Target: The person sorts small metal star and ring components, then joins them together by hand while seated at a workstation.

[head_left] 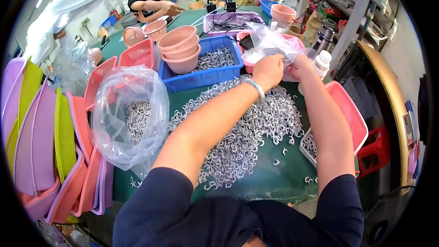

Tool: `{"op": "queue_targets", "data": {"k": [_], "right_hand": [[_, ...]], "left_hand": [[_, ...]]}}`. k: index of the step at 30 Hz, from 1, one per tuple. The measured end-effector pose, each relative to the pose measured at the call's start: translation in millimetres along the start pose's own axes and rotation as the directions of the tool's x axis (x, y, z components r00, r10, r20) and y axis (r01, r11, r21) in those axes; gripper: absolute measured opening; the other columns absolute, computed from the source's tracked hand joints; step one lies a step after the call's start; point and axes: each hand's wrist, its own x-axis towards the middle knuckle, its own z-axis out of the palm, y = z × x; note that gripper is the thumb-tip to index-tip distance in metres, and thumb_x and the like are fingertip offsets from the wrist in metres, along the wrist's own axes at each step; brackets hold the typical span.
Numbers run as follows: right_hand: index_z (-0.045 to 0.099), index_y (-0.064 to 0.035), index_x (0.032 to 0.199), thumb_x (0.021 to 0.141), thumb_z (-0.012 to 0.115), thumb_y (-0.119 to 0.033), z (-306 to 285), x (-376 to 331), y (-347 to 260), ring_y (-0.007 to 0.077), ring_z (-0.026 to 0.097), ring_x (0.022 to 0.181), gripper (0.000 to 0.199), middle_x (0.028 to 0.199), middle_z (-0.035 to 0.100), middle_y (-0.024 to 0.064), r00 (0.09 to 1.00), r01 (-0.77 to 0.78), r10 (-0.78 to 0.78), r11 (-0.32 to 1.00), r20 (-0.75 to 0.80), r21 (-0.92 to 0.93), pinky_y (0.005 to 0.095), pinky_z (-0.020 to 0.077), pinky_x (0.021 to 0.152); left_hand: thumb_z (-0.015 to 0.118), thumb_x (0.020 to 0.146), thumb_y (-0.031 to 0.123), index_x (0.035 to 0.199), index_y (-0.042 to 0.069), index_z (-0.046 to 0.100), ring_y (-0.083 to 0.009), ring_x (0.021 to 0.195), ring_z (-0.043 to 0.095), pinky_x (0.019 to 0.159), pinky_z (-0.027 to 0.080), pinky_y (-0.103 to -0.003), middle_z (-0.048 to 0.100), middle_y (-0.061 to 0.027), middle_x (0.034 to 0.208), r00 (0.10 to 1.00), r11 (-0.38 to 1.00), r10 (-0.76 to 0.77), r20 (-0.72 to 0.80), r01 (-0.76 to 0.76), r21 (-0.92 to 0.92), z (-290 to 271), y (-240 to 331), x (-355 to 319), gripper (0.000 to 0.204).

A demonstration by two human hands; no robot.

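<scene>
Left hand (269, 70), right hand (301, 67): grip looks closed (kinda hard to see) on clear bag (269, 41) right of blue bin (206, 77).

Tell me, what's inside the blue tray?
Inside the blue tray are small curved silvery pieces and a stack of pink bowls. The bowls hide whatever lies beneath them.

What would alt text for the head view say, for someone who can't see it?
A bare left hand and right hand hold a clear bag beyond a heap of curved grey pieces on a green table. Nearby are a blue bin and an open bag with more pieces, and stacked baskets at left; another person is across the table.
</scene>
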Motion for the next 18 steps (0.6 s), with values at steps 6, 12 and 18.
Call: {"op": "queue_targets", "data": {"k": [6, 12, 18], "right_hand": [[0.055, -0.002, 0.09, 0.081, 0.047, -0.008, -19, 75, 30, 0.0288, 0.057, 0.067, 0.014, 0.082, 0.059, 0.0133, 0.982, 0.138, -0.072, 0.901, -0.173, 0.412, 0.0426, 0.047, 0.059], [0.053, 0.0006, 0.093, 0.078, 0.046, 0.001, -8, 23, 16, 0.0231, 0.054, 0.065, 0.017, 0.078, 0.055, 0.0115, 0.927, 0.303, -0.289, 0.953, -0.24, 0.024, 0.0361, 0.0473, 0.053], [0.054, -0.0033, 0.099, 0.079, 0.047, 0.001, 31, -72, -20, 0.0136, 0.049, 0.065, 0.022, 0.08, 0.052, 0.0061, 0.741, 0.46, -0.541, 0.84, -0.397, -0.287, 0.028, 0.044, 0.054]], "left_hand": [[0.045, 0.083, 0.017, 0.09, 0.003, 0.063, -0.0351, 0.082, 0.059, 0.073, 0.046, -0.043, 0.063, -0.018, 0.086, 0.99, 0.998, 0.065, 0.124, -0.066, 0.003, 1, -6, -6, 0.024], [0.046, 0.082, 0.017, 0.091, 0.004, 0.063, -0.0338, 0.083, 0.06, 0.074, 0.047, -0.042, 0.063, -0.0171, 0.088, 0.975, 0.993, 0.016, 0.222, -0.042, 0.114, -37, -24, -20, 0.024], [0.049, 0.08, 0.016, 0.089, 0.004, 0.064, -0.0332, 0.081, 0.06, 0.073, 0.048, -0.041, 0.064, -0.0165, 0.086, 0.982, 0.987, -0.036, 0.184, 0.007, 0.157, -71, -49, -40, 0.021]]}}
